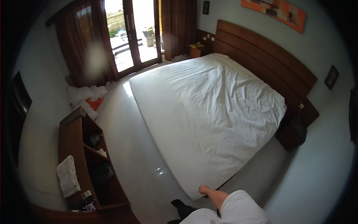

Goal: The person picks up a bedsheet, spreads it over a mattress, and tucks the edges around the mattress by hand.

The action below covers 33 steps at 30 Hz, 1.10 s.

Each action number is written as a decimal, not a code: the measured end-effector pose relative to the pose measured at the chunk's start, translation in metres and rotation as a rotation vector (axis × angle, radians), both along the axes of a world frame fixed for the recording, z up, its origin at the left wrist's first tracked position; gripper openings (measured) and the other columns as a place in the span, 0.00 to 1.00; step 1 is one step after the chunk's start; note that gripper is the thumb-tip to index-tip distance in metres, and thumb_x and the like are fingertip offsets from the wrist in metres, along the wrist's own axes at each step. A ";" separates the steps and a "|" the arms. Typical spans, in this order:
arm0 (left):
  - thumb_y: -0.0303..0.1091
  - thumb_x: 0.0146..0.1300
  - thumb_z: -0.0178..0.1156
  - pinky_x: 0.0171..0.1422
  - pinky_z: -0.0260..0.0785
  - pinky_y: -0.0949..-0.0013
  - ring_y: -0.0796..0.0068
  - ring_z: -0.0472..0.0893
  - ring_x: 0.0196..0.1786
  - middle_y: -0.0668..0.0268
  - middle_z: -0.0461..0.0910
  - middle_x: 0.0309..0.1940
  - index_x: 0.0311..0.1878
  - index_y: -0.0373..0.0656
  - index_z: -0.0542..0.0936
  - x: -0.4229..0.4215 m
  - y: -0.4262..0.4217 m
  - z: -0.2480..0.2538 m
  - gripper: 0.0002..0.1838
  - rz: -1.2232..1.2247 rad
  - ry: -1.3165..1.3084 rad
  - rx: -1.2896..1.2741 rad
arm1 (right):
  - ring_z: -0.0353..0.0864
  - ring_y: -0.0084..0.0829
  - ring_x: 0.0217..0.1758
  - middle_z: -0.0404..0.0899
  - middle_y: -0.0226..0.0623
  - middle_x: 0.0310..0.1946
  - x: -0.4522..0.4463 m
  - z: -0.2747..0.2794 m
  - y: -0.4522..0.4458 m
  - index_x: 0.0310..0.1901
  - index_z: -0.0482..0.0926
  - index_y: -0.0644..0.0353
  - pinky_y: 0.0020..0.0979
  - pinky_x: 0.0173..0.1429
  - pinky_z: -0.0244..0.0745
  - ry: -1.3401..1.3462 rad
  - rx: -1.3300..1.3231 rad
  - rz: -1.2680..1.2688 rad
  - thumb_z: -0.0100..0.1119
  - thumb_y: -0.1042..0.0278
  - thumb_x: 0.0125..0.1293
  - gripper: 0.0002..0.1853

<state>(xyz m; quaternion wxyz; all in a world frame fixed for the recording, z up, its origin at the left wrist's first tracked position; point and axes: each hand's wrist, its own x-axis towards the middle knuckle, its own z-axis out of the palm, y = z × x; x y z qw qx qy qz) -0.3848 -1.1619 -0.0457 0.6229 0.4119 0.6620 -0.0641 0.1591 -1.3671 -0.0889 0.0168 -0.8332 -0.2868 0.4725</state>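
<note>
My right hand point(203, 189) is closed at the near corner of the bed, its fingers pressed together on the edge of the white sheet point(179, 123). The sheet covers the mattress; it lies fairly smooth on the side toward the cabinet and is rumpled in many folds toward the headboard point(261, 52). My right forearm comes out of a white sleeve at the bottom of the view. My left hand does not show.
A brown open-shelved cabinet point(71, 134) stands on the left, with a folded white cloth point(68, 176) on top. White bedding point(84, 94) and an orange item point(94, 103) lie near the curtains. Dark nightstands point(292, 136) flank the bed. Glass doors point(131, 33) are at the back.
</note>
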 end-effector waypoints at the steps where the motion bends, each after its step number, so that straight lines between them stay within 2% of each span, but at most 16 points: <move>1: 0.38 0.65 0.47 0.44 0.72 0.59 0.61 0.77 0.45 0.55 0.78 0.45 0.54 0.36 0.70 0.009 0.020 -0.002 0.19 -0.134 0.058 -0.015 | 0.78 0.45 0.47 0.79 0.47 0.42 -0.004 -0.001 0.005 0.42 0.79 0.60 0.39 0.53 0.71 0.016 0.013 -0.074 0.49 0.63 0.56 0.16; 2: 0.38 0.65 0.47 0.47 0.71 0.58 0.61 0.77 0.48 0.55 0.77 0.47 0.57 0.36 0.68 0.025 0.029 0.003 0.21 -0.176 0.064 0.004 | 0.77 0.45 0.48 0.79 0.47 0.43 -0.004 0.002 0.015 0.44 0.79 0.59 0.39 0.54 0.71 0.025 0.033 -0.150 0.50 0.62 0.56 0.16; 4: 0.39 0.65 0.47 0.52 0.70 0.56 0.60 0.75 0.54 0.54 0.75 0.53 0.62 0.37 0.65 0.098 0.045 0.076 0.24 -0.258 0.078 0.042 | 0.77 0.44 0.49 0.79 0.46 0.43 -0.018 0.030 0.027 0.44 0.78 0.58 0.38 0.54 0.71 0.054 0.087 -0.254 0.50 0.62 0.56 0.16; 6: 0.40 0.61 0.50 0.66 0.56 0.47 0.54 0.62 0.67 0.52 0.63 0.64 0.67 0.38 0.58 0.125 0.065 0.057 0.32 -0.276 -0.047 -0.145 | 0.77 0.43 0.50 0.79 0.45 0.44 -0.032 0.052 0.033 0.45 0.77 0.58 0.38 0.54 0.70 0.080 0.138 -0.349 0.51 0.61 0.56 0.17; 8: 0.38 0.66 0.48 0.46 0.73 0.61 0.65 0.79 0.43 0.61 0.78 0.40 0.53 0.41 0.71 0.164 0.083 0.043 0.16 -0.347 0.116 -0.070 | 0.77 0.42 0.49 0.79 0.44 0.43 -0.048 0.061 0.037 0.45 0.77 0.59 0.37 0.54 0.70 0.046 0.226 -0.479 0.51 0.61 0.57 0.16; 9: 0.38 0.66 0.48 0.46 0.73 0.61 0.65 0.79 0.43 0.61 0.78 0.40 0.53 0.41 0.71 0.175 0.083 0.039 0.16 -0.372 0.119 -0.069 | 0.77 0.42 0.49 0.79 0.44 0.43 -0.056 0.060 0.033 0.45 0.77 0.59 0.37 0.54 0.70 0.046 0.226 -0.505 0.51 0.61 0.57 0.16; 12: 0.35 0.63 0.49 0.41 0.72 0.66 0.66 0.80 0.40 0.59 0.80 0.39 0.49 0.39 0.75 0.212 0.087 0.030 0.14 -0.502 -0.128 -0.009 | 0.77 0.40 0.49 0.79 0.43 0.43 -0.068 0.069 0.019 0.45 0.77 0.58 0.37 0.54 0.70 -0.037 0.269 -0.620 0.51 0.61 0.57 0.16; 14: 0.36 0.64 0.49 0.45 0.72 0.65 0.66 0.79 0.44 0.58 0.79 0.43 0.56 0.37 0.69 0.227 0.087 0.019 0.20 -0.750 -0.030 -0.055 | 0.78 0.39 0.48 0.79 0.42 0.43 -0.081 0.077 -0.008 0.46 0.77 0.57 0.37 0.53 0.71 0.034 0.297 -0.691 0.51 0.60 0.58 0.16; 20: 0.37 0.66 0.48 0.51 0.71 0.62 0.64 0.78 0.48 0.57 0.77 0.47 0.57 0.36 0.69 0.255 0.055 0.041 0.20 -0.943 0.047 -0.053 | 0.79 0.38 0.46 0.80 0.40 0.42 -0.117 0.088 -0.143 0.46 0.77 0.57 0.35 0.49 0.73 -0.003 0.163 -0.992 0.52 0.58 0.59 0.17; 23: 0.37 0.66 0.47 0.53 0.71 0.61 0.63 0.78 0.50 0.57 0.77 0.49 0.58 0.37 0.68 0.252 0.024 0.028 0.20 -1.058 0.115 -0.101 | 0.79 0.38 0.46 0.80 0.39 0.42 -0.140 0.080 -0.225 0.45 0.77 0.56 0.35 0.49 0.73 -0.030 0.046 -1.109 0.52 0.58 0.59 0.16; 25: 0.37 0.66 0.48 0.52 0.71 0.61 0.63 0.78 0.49 0.58 0.77 0.48 0.58 0.37 0.68 0.258 0.004 0.020 0.20 -1.125 0.168 -0.110 | 0.80 0.35 0.40 0.81 0.39 0.38 -0.156 0.063 -0.284 0.44 0.78 0.57 0.34 0.42 0.74 -0.074 -0.011 -1.071 0.52 0.59 0.59 0.15; 27: 0.38 0.65 0.48 0.51 0.72 0.62 0.64 0.79 0.48 0.60 0.79 0.47 0.58 0.39 0.69 0.264 -0.026 0.023 0.21 -1.115 0.174 -0.125 | 0.80 0.29 0.32 0.80 0.37 0.33 -0.170 0.015 -0.348 0.41 0.77 0.58 0.32 0.34 0.74 0.050 0.001 -1.110 0.52 0.62 0.60 0.12; 28: 0.38 0.65 0.48 0.51 0.72 0.62 0.64 0.79 0.48 0.60 0.79 0.47 0.58 0.39 0.69 0.273 -0.042 0.022 0.21 -1.104 0.172 -0.128 | 0.80 0.29 0.32 0.80 0.37 0.33 -0.177 -0.004 -0.377 0.41 0.77 0.58 0.32 0.34 0.74 0.049 -0.001 -1.099 0.52 0.62 0.60 0.12; 30: 0.38 0.62 0.49 0.45 0.74 0.65 0.68 0.80 0.43 0.62 0.81 0.43 0.53 0.38 0.74 0.297 -0.078 0.018 0.20 -1.219 0.273 -0.029 | 0.77 0.25 0.27 0.79 0.35 0.29 -0.174 0.000 -0.425 0.40 0.76 0.60 0.29 0.29 0.72 0.145 0.000 -1.268 0.50 0.65 0.61 0.10; 31: 0.38 0.62 0.49 0.45 0.74 0.65 0.68 0.80 0.43 0.62 0.81 0.43 0.53 0.38 0.74 0.308 -0.097 0.016 0.20 -1.200 0.284 -0.032 | 0.77 0.25 0.27 0.79 0.35 0.29 -0.169 0.012 -0.444 0.40 0.76 0.60 0.29 0.29 0.72 0.156 -0.001 -1.248 0.50 0.65 0.61 0.10; 33: 0.40 0.60 0.50 0.43 0.74 0.66 0.70 0.80 0.42 0.63 0.81 0.40 0.50 0.38 0.76 0.347 -0.134 0.011 0.20 -1.256 0.193 0.022 | 0.77 0.26 0.26 0.78 0.36 0.27 -0.151 0.030 -0.483 0.39 0.75 0.61 0.28 0.28 0.72 0.166 0.096 -1.542 0.49 0.66 0.62 0.09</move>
